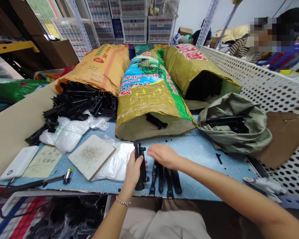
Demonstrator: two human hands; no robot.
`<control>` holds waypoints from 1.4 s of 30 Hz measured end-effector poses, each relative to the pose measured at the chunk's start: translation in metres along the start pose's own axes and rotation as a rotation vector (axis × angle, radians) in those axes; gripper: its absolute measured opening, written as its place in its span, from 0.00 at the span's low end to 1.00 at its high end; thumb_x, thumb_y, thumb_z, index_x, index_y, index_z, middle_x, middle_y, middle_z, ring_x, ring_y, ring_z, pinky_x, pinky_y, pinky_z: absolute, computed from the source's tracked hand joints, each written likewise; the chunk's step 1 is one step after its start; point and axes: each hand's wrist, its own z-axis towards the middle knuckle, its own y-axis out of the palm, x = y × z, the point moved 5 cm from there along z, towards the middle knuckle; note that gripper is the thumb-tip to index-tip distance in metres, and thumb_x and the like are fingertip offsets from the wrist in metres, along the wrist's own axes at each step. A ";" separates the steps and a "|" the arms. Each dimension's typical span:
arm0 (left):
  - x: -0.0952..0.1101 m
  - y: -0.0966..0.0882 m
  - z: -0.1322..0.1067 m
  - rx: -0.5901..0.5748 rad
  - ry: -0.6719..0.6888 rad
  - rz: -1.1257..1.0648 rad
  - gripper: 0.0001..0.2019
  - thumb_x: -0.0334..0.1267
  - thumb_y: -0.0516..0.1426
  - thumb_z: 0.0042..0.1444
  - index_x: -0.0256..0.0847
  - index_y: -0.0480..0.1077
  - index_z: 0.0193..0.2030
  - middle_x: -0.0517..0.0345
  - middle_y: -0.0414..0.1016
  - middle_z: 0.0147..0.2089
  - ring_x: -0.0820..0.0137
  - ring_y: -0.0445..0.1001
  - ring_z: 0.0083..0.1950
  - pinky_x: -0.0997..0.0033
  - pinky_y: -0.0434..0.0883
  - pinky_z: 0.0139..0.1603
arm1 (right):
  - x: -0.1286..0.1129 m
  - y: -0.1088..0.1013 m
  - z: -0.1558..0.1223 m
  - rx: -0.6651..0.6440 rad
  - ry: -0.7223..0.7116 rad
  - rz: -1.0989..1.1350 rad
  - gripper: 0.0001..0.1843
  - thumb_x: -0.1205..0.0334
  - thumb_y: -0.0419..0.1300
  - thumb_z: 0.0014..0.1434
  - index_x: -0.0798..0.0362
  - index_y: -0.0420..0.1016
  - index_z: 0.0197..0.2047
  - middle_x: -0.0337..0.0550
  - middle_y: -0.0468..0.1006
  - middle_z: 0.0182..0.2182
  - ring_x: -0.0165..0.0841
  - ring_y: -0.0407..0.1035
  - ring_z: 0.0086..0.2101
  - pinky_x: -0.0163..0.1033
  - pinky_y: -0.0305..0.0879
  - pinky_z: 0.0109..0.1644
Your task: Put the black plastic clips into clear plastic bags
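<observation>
My left hand is closed around a long black plastic part with small side knobs, held upright above the table's front edge. My right hand reaches in from the right, fingers stretched out towards the top of that part and slightly blurred. A narrow gap seems to separate its fingertips from the part. Below the right hand, several black plastic strips lie side by side on the blue tabletop, their upper ends partly hidden by it. Left of my left hand are a clear plastic bag bundle and a square board.
Black parts spill from an orange sack. A gold sack and a grey-green bag also hold black parts. A hammer-like tool lies front left. A perforated white wall bounds the right; a person is beyond.
</observation>
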 end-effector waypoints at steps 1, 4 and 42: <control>-0.008 0.002 0.003 0.021 0.048 0.072 0.18 0.42 0.53 0.54 0.39 0.69 0.50 0.52 0.74 0.43 0.61 0.74 0.45 0.57 0.71 0.49 | 0.021 -0.008 0.016 0.070 0.162 0.023 0.11 0.56 0.50 0.66 0.48 0.72 0.41 0.43 0.76 0.40 0.35 0.67 0.42 0.37 0.59 0.44; -0.029 0.010 0.003 0.078 0.121 0.184 0.15 0.38 0.55 0.52 0.37 0.72 0.45 0.46 0.70 0.52 0.56 0.65 0.59 0.50 0.58 0.64 | 0.065 -0.029 0.054 0.209 0.382 0.030 0.15 0.63 0.50 0.64 0.56 0.66 0.53 0.58 0.69 0.51 0.44 0.60 0.52 0.45 0.57 0.52; 0.052 0.014 -0.022 -0.084 0.055 -0.235 0.26 0.52 0.54 0.57 0.42 0.63 0.59 0.52 0.74 0.46 0.66 0.74 0.41 0.68 0.72 0.43 | -0.045 0.015 -0.063 0.049 -0.279 -0.066 0.17 0.56 0.43 0.68 0.53 0.67 0.34 0.46 0.72 0.31 0.35 0.64 0.32 0.39 0.57 0.36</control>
